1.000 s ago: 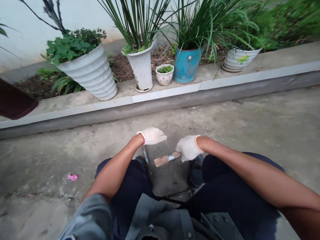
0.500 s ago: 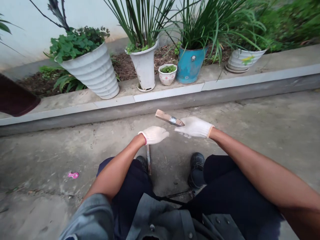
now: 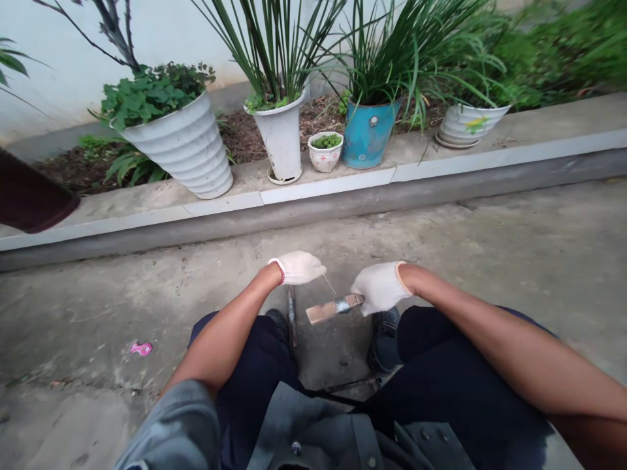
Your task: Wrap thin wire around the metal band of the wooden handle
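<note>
My right hand (image 3: 379, 287), in a white knit glove, is closed around the dark, tapered end of a short flat piece of wood (image 3: 321, 313). A silvery band of wire (image 3: 341, 305) is wound around the wood near my fingers. From this band a thin strand (image 3: 330, 283) runs taut up to my gloved left hand (image 3: 300, 267), whose fingertips are pinched on it. Below my left hand a narrow worn rod (image 3: 292, 316) points down beside my shoe; whether the hand touches it, I cannot tell.
A low concrete ledge (image 3: 328, 190) crosses in front, bearing a ribbed white pot (image 3: 183, 150), a tall white pot (image 3: 281, 140), a small patterned pot (image 3: 324, 158), a blue bucket (image 3: 369, 134) and a white bowl-shaped planter (image 3: 467, 124). A pink object (image 3: 142, 348) lies on the concrete at left.
My right hand has come down toward me and turned over, swinging the wood's free end lower. The strand between the hands now shows. My left hand has barely moved.
</note>
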